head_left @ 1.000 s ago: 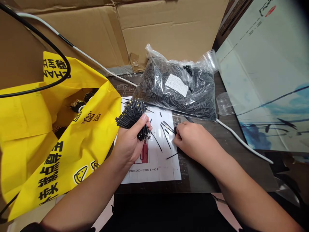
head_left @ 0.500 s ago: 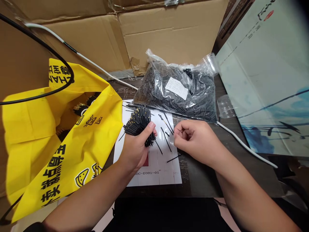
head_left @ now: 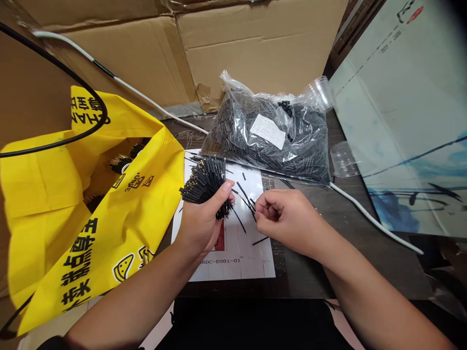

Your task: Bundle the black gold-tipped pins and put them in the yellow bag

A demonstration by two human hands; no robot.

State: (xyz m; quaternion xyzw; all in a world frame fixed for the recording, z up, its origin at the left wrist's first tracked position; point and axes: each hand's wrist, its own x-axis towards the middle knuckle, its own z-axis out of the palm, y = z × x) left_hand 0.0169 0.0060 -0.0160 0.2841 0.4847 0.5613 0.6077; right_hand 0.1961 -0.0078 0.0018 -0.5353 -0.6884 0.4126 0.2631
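Note:
My left hand (head_left: 202, 221) grips a thick bundle of thin black wire pieces (head_left: 204, 182) with gold tips, fanned up and to the left above a white printed sheet (head_left: 237, 253). My right hand (head_left: 282, 216) hovers just right of the bundle with fingers curled, pinching a few black wire pieces (head_left: 245, 197) whose ends point toward the bundle. A few loose black pieces (head_left: 260, 240) lie on the sheet below the hands.
A clear plastic bag of short black tubes (head_left: 270, 138) lies behind the sheet. A yellow bag (head_left: 91, 209) holding more bundles stands open at left. Cardboard box walls (head_left: 226, 43) rise behind. Two clear plastic cups (head_left: 343, 158) and a white cable (head_left: 368, 214) lie at right.
My right hand lifted off the sheet with a few pieces and moved left toward the bundle. My left hand shifted slightly with the bundle.

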